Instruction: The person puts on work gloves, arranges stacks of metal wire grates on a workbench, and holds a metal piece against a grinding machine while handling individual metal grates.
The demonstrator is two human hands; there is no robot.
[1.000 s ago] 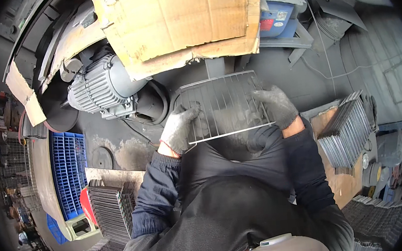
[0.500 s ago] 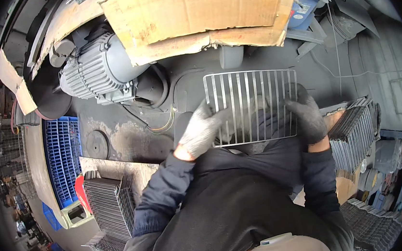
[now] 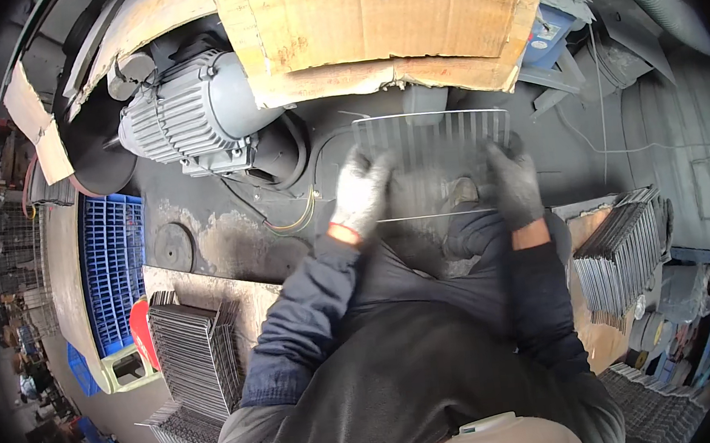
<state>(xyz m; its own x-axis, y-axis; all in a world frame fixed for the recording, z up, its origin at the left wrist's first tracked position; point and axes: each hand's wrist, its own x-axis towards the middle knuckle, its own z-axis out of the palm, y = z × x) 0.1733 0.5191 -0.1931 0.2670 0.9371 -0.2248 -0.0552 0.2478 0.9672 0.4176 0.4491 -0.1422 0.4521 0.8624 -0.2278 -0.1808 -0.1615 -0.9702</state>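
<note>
Both gloved hands grip a flat rectangular wire grille of thin parallel steel rods: the left hand is closed on its 9 o'clock edge, the right hand on its 3 o'clock edge. The grille hangs blurred at the 12 o'clock side of the body, just below the torn cardboard sheet, with the ribbed grey electric motor at its 9 o'clock. This looks like the presenting step; the next move seems to call for a firm, level two-handed hold.

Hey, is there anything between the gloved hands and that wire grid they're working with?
Nothing visible. The left hand grips the wire grid at its left edge and the right hand at its right, both gloves directly on the wires.
</note>
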